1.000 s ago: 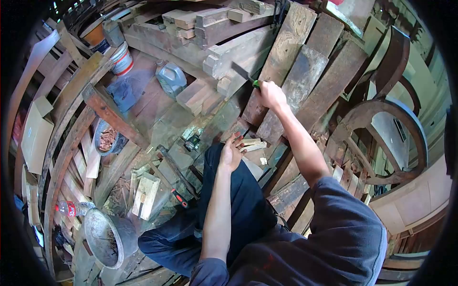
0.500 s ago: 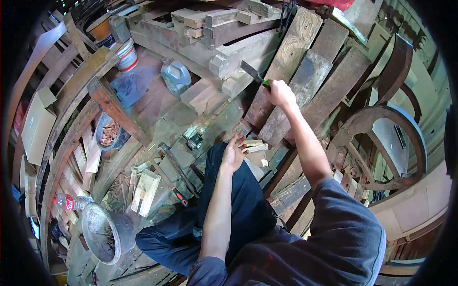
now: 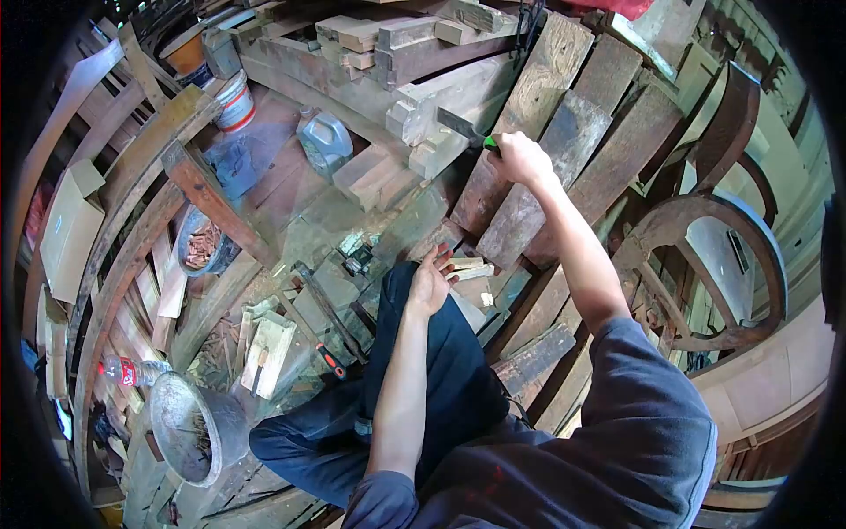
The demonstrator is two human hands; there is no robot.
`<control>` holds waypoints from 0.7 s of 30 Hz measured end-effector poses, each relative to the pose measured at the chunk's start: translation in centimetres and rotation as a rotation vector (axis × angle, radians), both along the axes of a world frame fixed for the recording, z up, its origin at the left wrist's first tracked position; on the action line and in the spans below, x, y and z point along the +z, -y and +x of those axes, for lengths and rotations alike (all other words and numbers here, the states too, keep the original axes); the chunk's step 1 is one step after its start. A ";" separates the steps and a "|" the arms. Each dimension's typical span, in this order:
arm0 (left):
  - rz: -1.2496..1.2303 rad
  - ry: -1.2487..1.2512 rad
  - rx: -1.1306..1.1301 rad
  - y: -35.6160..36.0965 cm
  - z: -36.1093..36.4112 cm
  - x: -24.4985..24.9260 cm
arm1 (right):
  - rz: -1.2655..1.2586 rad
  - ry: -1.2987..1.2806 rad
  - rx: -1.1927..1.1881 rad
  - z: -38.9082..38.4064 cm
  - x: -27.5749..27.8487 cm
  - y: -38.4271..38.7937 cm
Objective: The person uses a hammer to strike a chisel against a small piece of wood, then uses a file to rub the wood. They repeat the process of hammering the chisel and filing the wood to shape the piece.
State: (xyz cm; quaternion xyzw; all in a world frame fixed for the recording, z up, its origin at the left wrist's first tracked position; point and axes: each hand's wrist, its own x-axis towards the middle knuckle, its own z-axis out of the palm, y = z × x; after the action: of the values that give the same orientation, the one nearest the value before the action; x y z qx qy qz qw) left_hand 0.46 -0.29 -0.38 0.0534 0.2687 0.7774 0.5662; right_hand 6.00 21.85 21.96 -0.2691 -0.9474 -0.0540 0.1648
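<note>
My right hand (image 3: 522,160) is raised and closed around the green handle of a broad-bladed chopping tool (image 3: 460,125), whose dark blade points up and left over the leaning planks. My left hand (image 3: 431,280) rests by my knee with fingers spread, its fingertips touching a small pale wood piece (image 3: 467,268) that lies on the weathered boards (image 3: 515,220) in front of me. I sit with my legs in dark trousers folded under me.
Stacked timber blocks (image 3: 423,53) fill the back. A grey jerrycan (image 3: 325,141) and a white bucket (image 3: 234,101) stand to the left. A basin of wood chips (image 3: 201,249), a metal pan (image 3: 189,428), a plastic bottle (image 3: 132,372) and a curved wooden wheel frame (image 3: 705,264) surround me.
My right hand has lifted the chopping tool higher and slightly right over the planks. My left hand has stayed on the small wood piece.
</note>
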 end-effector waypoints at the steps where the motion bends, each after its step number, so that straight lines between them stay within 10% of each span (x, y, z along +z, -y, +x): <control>1: -0.012 -0.003 0.000 0.0 0.0 0.0 | 0.011 -0.024 0.018 -0.2 0.3 0.0; 21: -0.013 -0.002 -0.003 -0.1 -0.1 0.1 | -0.069 0.184 -0.026 -1.5 0.7 0.2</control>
State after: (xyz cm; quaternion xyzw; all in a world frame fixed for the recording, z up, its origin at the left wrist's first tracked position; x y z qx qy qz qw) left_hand 0.32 -0.22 -0.30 0.0510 0.2745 0.7747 0.5674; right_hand 4.48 21.68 22.63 -0.2809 -0.9562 -0.0479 0.0670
